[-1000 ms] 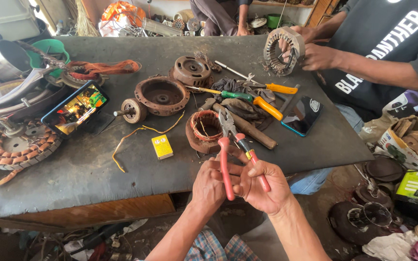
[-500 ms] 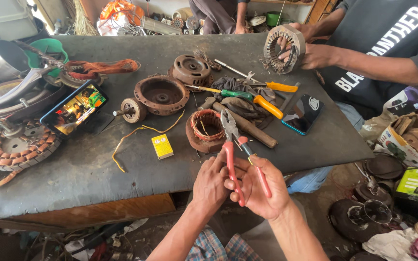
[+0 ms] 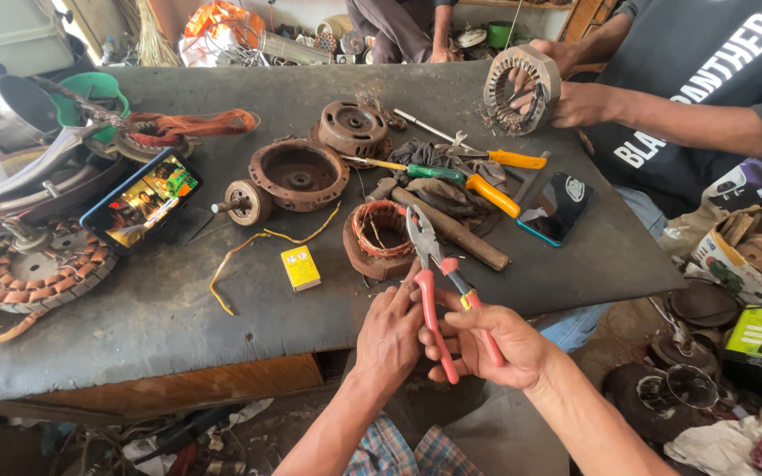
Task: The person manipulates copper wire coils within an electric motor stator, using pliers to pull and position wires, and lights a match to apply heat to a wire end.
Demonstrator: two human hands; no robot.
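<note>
My right hand (image 3: pixel 496 345) grips the red handles of a pair of pliers (image 3: pixel 438 278) at the near edge of the dark table (image 3: pixel 160 317). The steel jaws point away from me toward a copper-wound motor coil (image 3: pixel 381 236). My left hand (image 3: pixel 390 330) closes on the left handle and on a small yellow piece (image 3: pixel 466 301) by the handles. A yellow matchbox-sized box (image 3: pixel 300 267) lies just left of my hands, next to a loose yellow wire (image 3: pixel 240 264).
A rusty motor housing (image 3: pixel 299 172), a rotor (image 3: pixel 244 201), screwdrivers (image 3: pixel 487 189), a wooden stick (image 3: pixel 451 231) and two phones (image 3: pixel 141 198) (image 3: pixel 562 207) lie on the table. Across it, another person's hands (image 3: pixel 579 101) hold a stator ring (image 3: pixel 522 86). Boxes and motor parts (image 3: pixel 751 291) crowd the right.
The pliers' handles have drawn closer together and my two hands have closed in around them. The other person keeps holding the stator ring.
</note>
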